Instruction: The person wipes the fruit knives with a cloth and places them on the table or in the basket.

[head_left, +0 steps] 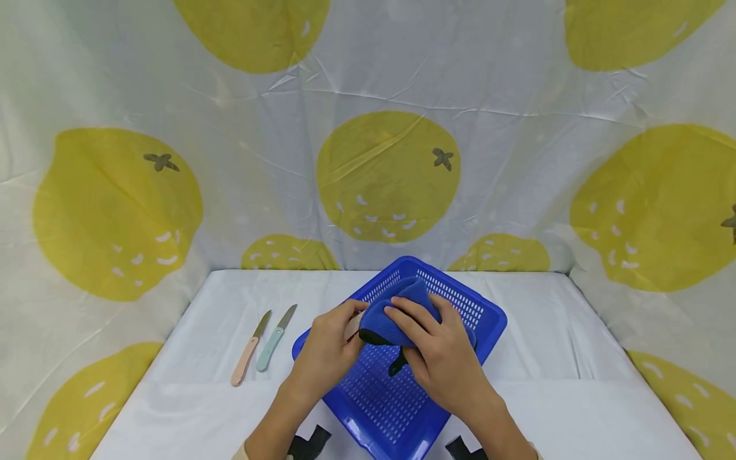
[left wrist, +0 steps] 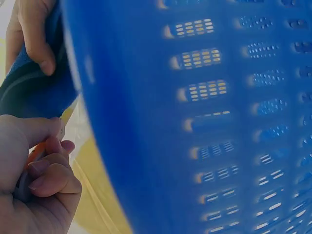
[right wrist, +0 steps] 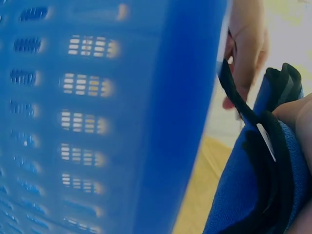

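Observation:
In the head view, my left hand (head_left: pixel 326 345) grips a pale-handled knife (head_left: pixel 353 324) beside the cloth. Its blade is hidden by the cloth and fingers. My right hand (head_left: pixel 439 358) holds a folded blue cloth (head_left: pixel 384 324) with black edging against that knife, fingers spread over the top and thumb below. A black hanging loop (head_left: pixel 397 363) dangles from the cloth. In the left wrist view, the fingers of my left hand (left wrist: pixel 44 175) curl around the handle, with a bit of orange showing. The right wrist view shows the cloth's layered black edges (right wrist: pixel 265 170) and a small white tag.
Both hands are over a blue perforated plastic basket (head_left: pixel 368 409), set at a slant on the white-covered table. Left of it lie a peach-handled knife (head_left: pixel 248 358) and a mint-handled knife (head_left: pixel 273 345), side by side. A lemon-print curtain (head_left: pixel 391 76) hangs behind and at the sides.

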Motion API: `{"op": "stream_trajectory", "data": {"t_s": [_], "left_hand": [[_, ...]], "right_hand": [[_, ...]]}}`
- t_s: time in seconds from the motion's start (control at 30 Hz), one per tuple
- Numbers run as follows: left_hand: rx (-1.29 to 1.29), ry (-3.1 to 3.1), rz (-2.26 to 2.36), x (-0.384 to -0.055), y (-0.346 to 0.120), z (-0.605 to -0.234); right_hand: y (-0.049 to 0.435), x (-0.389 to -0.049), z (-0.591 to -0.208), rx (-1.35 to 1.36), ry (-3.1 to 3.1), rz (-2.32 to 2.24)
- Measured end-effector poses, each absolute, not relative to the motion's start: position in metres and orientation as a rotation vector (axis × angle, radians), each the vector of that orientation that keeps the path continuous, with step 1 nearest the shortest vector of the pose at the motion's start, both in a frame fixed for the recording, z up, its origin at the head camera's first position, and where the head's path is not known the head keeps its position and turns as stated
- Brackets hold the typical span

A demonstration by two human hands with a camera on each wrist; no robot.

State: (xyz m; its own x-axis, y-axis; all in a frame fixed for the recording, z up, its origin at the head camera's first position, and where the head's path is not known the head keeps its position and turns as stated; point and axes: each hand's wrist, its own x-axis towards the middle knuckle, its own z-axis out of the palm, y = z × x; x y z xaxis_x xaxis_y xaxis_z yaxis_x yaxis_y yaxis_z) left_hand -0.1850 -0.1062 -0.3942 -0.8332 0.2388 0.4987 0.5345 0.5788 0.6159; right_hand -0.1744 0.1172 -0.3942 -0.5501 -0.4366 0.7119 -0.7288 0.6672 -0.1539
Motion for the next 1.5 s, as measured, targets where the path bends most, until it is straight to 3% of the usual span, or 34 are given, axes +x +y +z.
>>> {"op": "stream_trajectory", "data": {"t_s": [0.43,0.97,1.5], "left_hand": [[-0.703,-2.356,-1.151,-0.186,-0.105,-0.394],[-0.698,-2.369,-1.184,-0.182,-0.11,-0.391],[-0.786,-2.372,-1.124,-0.18,-0.104,-0.393]], "right_hand": [[0.121,-0.183,-0.397,0.808,-2.255,0.561],[0.168,-0.195,-0.394,0.575,-2.217,0.641],[0.115,-0.167,-0.391,0.89,-2.177,0.611]]}}
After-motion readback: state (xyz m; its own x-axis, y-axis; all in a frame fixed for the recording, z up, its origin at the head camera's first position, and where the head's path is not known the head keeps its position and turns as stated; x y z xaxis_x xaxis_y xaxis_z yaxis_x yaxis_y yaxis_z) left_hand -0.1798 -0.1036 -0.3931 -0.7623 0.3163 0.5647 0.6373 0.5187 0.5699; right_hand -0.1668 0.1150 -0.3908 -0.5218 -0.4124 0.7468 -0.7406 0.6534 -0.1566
